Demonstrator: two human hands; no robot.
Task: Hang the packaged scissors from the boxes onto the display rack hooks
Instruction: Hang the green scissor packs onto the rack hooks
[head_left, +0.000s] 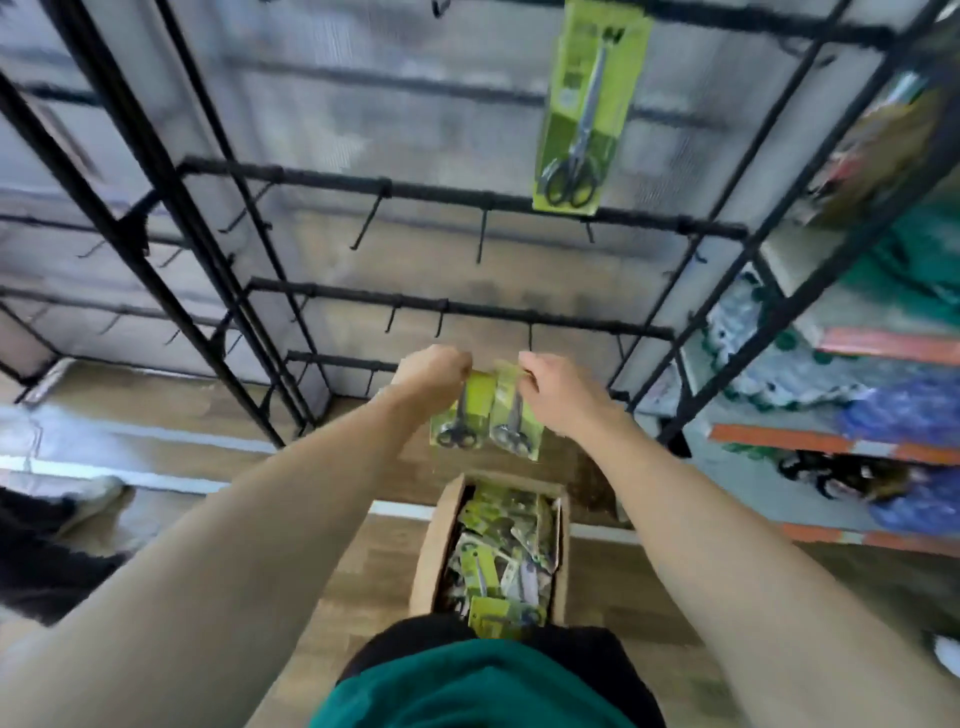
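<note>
Above an open brown cardboard box (434, 545) of green packs, the left hand (431, 376) and right hand (558, 392) each pinch a green-carded scissors pack (460, 415) by its top, below the black wire rack (457, 306), where a larger green scissors pack (584, 114) hangs.

Black metal wire display rack (467, 197) bearing a lime-green carded pack of black-handled scissors (587, 104). Below the rack, a tan cardboard box (441, 540) of lime-green packs on brown wood-grain flooring (363, 551); right of the rack, orange-edged shelving (831, 441).
</note>
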